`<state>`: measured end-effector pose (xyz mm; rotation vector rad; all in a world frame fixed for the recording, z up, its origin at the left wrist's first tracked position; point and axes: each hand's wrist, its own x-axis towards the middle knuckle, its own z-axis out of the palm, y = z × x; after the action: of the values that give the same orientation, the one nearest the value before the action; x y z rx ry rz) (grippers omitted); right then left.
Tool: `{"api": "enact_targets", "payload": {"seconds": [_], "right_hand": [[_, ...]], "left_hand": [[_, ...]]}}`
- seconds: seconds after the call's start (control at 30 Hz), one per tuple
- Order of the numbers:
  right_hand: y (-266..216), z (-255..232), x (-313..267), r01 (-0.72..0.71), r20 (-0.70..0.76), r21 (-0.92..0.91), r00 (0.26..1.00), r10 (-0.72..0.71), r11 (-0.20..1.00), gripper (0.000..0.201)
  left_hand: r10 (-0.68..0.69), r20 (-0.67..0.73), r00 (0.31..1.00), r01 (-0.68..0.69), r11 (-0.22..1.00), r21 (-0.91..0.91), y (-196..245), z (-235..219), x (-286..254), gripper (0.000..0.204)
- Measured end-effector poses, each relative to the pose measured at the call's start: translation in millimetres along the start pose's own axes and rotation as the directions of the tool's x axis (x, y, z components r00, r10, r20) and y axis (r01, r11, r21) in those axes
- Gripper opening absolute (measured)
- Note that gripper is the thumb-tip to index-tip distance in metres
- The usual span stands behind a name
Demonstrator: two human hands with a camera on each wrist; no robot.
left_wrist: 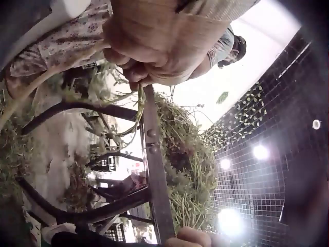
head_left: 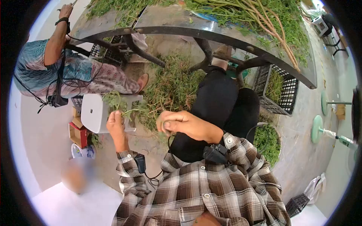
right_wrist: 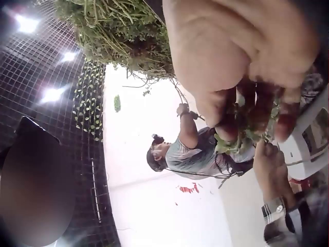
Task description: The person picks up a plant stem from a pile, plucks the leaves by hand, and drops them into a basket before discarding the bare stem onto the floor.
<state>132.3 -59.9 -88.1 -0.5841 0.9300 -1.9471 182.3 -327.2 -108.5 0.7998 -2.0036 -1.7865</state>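
Note:
My left hand (head_left: 116,126) pinches a leafy green stem (head_left: 120,101) between thumb and fingers, and its sprigs spread above the fingertips. In the left wrist view, thin stems hang from under the curled fingers of that same hand (left_wrist: 159,49). To the right, in front of my knee, is my right hand (head_left: 188,123) with its fingers bent inward. The right wrist view shows small green leaves (right_wrist: 247,136) held at the fingertips of this hand (right_wrist: 231,46). There the left hand (right_wrist: 270,164) appears just beyond the leaves.
A metal-edged table (head_left: 169,32) bears heaped greens (head_left: 241,13). Beneath it lies a pile of stems (head_left: 169,86). A white stool (head_left: 98,113) stands to the left, near another person (head_left: 52,71). On the right are a black crate (head_left: 277,88) and a basket of greens (head_left: 266,141).

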Motion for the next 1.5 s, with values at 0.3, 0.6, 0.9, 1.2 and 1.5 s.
{"api": "enact_targets", "payload": {"seconds": [0.3,0.6,0.9,1.2,1.5], "right_hand": [[8,-2,14,-0.148,-0.333,0.045,0.930,0.155,0.988,0.023],[18,5,19,-0.040,-0.278,-0.482,0.954,-0.110,0.875,0.019],[10,1,12,-0.112,-0.083,-0.597,0.994,0.077,0.795,0.022],[14,1,12,-0.020,-0.140,-0.537,0.988,-0.066,0.843,0.021],[21,6,22,-0.088,-0.398,-0.609,0.893,-0.208,0.789,0.017]], "left_hand": [[-0.039,0.126,0.991,0.043,0.999,-0.026,21,31,-36,0.017],[0.037,0.228,0.973,-0.067,0.990,0.126,36,46,-55,0.019],[0.291,0.215,0.932,-0.355,0.851,0.387,28,46,-36,0.019],[0.371,0.184,0.910,-0.414,0.808,0.418,26,36,-23,0.018],[0.392,0.190,0.900,-0.433,0.751,0.498,69,33,-86,0.012]]}}
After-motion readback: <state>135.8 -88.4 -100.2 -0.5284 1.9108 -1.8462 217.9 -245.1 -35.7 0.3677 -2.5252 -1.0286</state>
